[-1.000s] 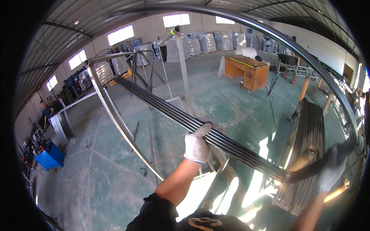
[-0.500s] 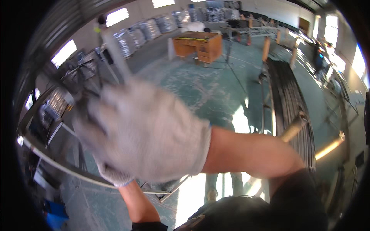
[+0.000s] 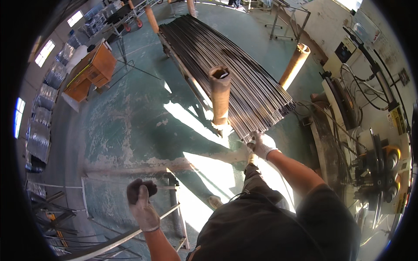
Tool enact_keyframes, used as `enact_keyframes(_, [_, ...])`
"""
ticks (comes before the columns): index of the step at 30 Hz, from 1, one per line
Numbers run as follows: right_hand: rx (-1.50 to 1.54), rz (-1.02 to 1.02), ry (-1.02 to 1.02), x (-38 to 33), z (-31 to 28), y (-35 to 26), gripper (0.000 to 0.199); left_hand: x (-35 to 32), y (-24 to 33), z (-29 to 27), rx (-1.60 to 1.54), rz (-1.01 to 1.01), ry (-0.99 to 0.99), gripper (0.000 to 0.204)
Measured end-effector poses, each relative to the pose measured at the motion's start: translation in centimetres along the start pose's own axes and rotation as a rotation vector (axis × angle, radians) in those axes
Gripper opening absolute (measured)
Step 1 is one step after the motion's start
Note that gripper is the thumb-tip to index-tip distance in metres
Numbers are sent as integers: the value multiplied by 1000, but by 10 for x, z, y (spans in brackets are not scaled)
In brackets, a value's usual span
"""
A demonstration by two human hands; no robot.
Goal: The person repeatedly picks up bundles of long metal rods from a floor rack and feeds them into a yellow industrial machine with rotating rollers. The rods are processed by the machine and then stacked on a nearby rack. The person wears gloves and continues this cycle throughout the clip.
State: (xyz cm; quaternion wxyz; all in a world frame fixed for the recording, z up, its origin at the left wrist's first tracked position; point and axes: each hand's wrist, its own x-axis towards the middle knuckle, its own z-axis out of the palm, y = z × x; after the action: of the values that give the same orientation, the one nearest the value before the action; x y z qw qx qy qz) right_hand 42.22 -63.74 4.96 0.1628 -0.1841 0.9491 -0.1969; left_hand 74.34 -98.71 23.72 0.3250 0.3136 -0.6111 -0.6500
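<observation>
A long stack of dark metal tubes lies on a rack, with rusty upright posts on either side. My right hand, in a white glove, grips the near ends of the tubes at the rack's front. My left hand, in a worn glove with dark fingertips, is closed into a fist above a curved metal tube at the lower left; whether it grips anything is unclear. My dark shirt fills the lower middle.
A bending machine with yellow rollers and cables stands at the right. A metal frame stand is beside my left hand. A wooden desk sits at the far left on the green floor.
The view has swung from the bent tubes on the frame to the tube rack. My right hand, near the camera before, now reaches the tube ends. My left hand has left the tubes.
</observation>
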Motion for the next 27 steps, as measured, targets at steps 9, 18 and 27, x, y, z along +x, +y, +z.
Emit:
enact_keyframes(9, [-103, 363, 133, 216, -28, 230, 101, 201, -14, 357, 362, 283, -218, 22])
enact_keyframes(18, [-136, 598, 224, 362, -15, 257, 108, 203, -64, 482, 532, 131, -50, 14])
enact_keyframes(27, [-204, 331, 105, 369, 3, 287, 39, 221, -65, 490, 651, 133, -18, 17])
